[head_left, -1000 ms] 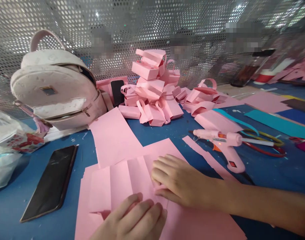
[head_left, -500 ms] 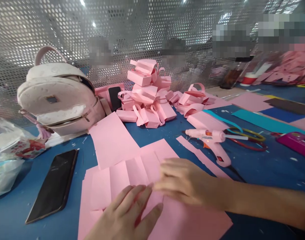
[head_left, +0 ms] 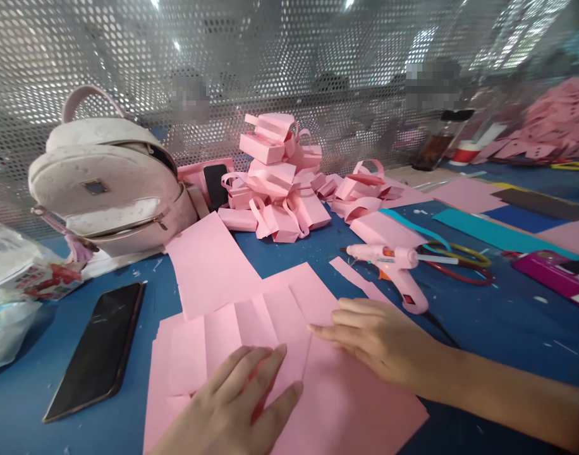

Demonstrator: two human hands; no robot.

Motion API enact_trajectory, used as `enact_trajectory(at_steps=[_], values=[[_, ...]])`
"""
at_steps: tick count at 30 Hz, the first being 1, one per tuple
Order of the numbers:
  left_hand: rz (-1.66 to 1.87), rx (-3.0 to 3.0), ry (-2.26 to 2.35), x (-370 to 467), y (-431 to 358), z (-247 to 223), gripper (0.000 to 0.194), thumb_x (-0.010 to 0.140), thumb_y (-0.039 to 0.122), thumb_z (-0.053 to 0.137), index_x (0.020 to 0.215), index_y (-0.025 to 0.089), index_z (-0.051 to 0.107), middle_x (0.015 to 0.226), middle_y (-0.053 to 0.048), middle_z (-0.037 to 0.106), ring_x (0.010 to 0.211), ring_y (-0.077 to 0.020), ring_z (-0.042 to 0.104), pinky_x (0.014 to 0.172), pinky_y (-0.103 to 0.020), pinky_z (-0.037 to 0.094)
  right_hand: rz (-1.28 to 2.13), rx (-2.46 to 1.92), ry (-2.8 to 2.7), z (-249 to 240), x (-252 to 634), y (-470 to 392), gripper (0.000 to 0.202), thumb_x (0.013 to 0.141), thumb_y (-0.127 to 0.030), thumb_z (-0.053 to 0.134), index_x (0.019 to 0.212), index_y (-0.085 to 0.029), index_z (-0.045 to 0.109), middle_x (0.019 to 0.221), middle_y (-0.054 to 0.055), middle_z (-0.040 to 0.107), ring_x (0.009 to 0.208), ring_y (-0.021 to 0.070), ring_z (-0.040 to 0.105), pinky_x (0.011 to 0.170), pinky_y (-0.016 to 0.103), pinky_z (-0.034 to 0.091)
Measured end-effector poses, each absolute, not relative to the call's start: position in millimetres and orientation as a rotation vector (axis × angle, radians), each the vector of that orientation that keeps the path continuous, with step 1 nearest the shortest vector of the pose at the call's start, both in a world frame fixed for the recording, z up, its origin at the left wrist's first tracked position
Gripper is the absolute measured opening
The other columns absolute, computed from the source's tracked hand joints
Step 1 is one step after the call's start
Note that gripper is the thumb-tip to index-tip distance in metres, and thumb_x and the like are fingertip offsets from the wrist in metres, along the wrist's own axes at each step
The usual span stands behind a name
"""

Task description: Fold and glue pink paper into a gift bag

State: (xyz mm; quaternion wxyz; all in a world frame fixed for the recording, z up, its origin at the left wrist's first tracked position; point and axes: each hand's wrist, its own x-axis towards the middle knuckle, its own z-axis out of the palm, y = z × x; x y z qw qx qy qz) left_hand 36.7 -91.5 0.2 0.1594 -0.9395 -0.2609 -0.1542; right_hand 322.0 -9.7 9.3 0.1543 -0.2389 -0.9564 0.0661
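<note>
A creased sheet of pink paper (head_left: 254,325) with several parallel fold lines lies on a stack of larger pink sheets (head_left: 360,414). Resting on its lower part is my left hand (head_left: 242,398), palm down with the fingers apart. At the sheet's right edge, my right hand (head_left: 372,338) lies low with its fingers stretched out to the left, the fingertips at the edge and nothing held. Behind the right hand a pink glue gun (head_left: 394,265) lies on its side, with a torn pink paper strip (head_left: 356,278) next to it.
Pink paper boxes with handles (head_left: 277,180) are piled at the back. A pale backpack (head_left: 109,183) and a black phone (head_left: 97,351) are on the left. Scissors (head_left: 460,268), a magenta tool (head_left: 550,272) and a teal strip (head_left: 498,230) lie right on the blue table (head_left: 521,379).
My right hand has moved right, away from my left hand, and its fingers have straightened out. The left hand stays on the paper. The view has shifted slightly.
</note>
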Motion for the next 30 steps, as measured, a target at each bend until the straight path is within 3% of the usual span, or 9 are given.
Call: enact_trajectory(at_steps=[7,10,14,22,26,30], values=[[-0.56,-2.953,-0.87,31.6,-90.4,-3.4,0.047,0.088,0.006,0.041,0.13,0.018,0.058,0.139,-0.012,0.059,0.117,-0.0262,0.055,0.101,-0.048,0.05,0.069,-0.493,-2.802,21.2,313.7,-23.6,0.034,0.104,-0.025,0.038,0.126,-0.017,0.063,0.082,0.005,0.066,0.072,0.0188,0.052,0.064,0.032,0.034],[-0.534,-2.937,-0.916,32.1,-92.3,-0.5,0.042,0.088,0.008,0.041,0.126,0.01,0.058,0.139,-0.014,0.06,0.118,-0.0264,0.055,0.105,-0.048,0.049,0.194,-0.329,-2.889,24.6,306.5,-27.5,0.034,0.104,-0.023,0.036,0.124,-0.016,0.063,0.081,0.005,0.064,0.068,0.0191,0.048,0.062,0.032,0.034],[-0.354,-2.928,-0.912,33.5,-95.6,15.1,0.042,0.089,0.009,0.044,0.13,0.01,0.055,0.143,-0.013,0.057,0.119,-0.027,0.057,0.106,-0.047,0.048,0.381,-0.17,-2.915,23.2,296.4,-33.4,0.036,0.101,-0.019,0.035,0.122,-0.009,0.063,0.08,0.006,0.063,0.069,0.0204,0.048,0.063,0.033,0.036],[-0.288,-2.918,-0.861,32.4,-94.0,20.7,0.039,0.092,0.011,0.045,0.13,0.011,0.055,0.142,-0.015,0.058,0.122,-0.0261,0.057,0.108,-0.046,0.046,0.579,-0.163,-2.878,23.3,293.5,-35.6,0.038,0.103,-0.026,0.035,0.118,-0.014,0.068,0.082,0.006,0.065,0.07,0.0192,0.05,0.066,0.032,0.038],[-0.416,-2.831,-0.774,32.4,-92.5,5.8,0.032,0.096,0.012,0.041,0.122,0.012,0.061,0.134,-0.019,0.062,0.116,-0.0294,0.061,0.1,-0.052,0.051,0.595,-0.335,-2.795,25.5,297.4,-26.8,0.036,0.105,-0.029,0.036,0.122,-0.019,0.066,0.091,0.006,0.066,0.078,0.0181,0.055,0.07,0.031,0.04],[-0.571,-2.698,-0.759,35.3,-95.0,-12.5,0.023,0.101,0.019,0.045,0.111,0.015,0.065,0.124,-0.019,0.067,0.113,-0.0289,0.064,0.096,-0.047,0.055,0.563,-0.53,-2.768,25.2,286.2,-15.8,0.027,0.099,-0.03,0.056,0.122,-0.019,0.064,0.112,0.008,0.064,0.099,0.021,0.056,0.087,0.034,0.041]])
